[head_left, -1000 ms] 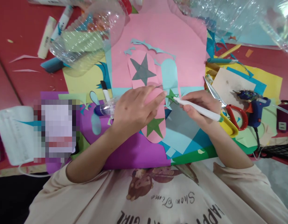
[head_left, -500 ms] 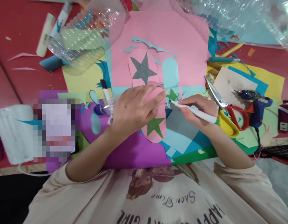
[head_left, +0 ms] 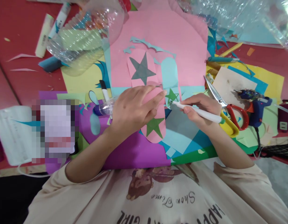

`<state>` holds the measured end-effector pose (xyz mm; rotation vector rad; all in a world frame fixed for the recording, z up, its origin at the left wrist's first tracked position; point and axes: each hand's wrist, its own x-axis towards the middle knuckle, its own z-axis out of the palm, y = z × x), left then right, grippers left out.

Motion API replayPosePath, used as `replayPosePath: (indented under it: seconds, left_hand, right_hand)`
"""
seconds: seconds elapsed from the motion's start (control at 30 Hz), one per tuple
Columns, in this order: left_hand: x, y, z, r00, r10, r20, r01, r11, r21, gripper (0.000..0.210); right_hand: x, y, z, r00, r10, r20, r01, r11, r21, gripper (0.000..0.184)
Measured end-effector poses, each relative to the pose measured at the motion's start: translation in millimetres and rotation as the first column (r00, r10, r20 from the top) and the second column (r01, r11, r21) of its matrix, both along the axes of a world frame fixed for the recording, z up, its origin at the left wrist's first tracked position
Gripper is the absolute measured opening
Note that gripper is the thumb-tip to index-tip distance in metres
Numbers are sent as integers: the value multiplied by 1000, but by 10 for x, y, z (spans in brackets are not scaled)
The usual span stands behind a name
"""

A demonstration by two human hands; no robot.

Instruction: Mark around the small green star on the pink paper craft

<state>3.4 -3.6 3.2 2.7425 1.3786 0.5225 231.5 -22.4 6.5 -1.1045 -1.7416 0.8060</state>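
My left hand (head_left: 135, 107) lies flat with its fingers stretched over a pink paper strip (head_left: 152, 138), covering its middle. Below the fingers shows a green star (head_left: 155, 127) on the strip. In my right hand (head_left: 205, 109) is a white marker (head_left: 199, 113) with a green end, its tip on a smaller green star (head_left: 172, 94) on light blue paper. That star is green in its upper part, with outlined points lower down. Above my left hand, a dark grey-green star (head_left: 143, 68) sits on another pink piece.
Red-handled scissors (head_left: 224, 104) and a blue glue gun (head_left: 257, 107) lie to the right, beside a yellow-handled tool (head_left: 231, 127). A clear plastic bottle (head_left: 88, 34) and glue sticks (head_left: 44, 35) are at upper left. Purple paper (head_left: 134, 152) lies in front, and a phone (head_left: 56, 127) at left.
My right hand and the marker have shifted slightly to the right, the tip staying at the small star. My left hand stays in place on the pink strip.
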Motion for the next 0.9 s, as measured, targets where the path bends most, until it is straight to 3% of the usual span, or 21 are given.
replayPosePath:
  seconds: [0.7,0.9]
  left_hand:
    - [6,7,8,1000,-8,-23,10,998,63,36]
    - [0,3,-11,1000,-4,-12,5,999,34,37]
  right_hand:
    - [8,1,0,993,88,74,-87,996,-8,5]
    - [12,6,-15,996,61,65,-61,998,-1,6]
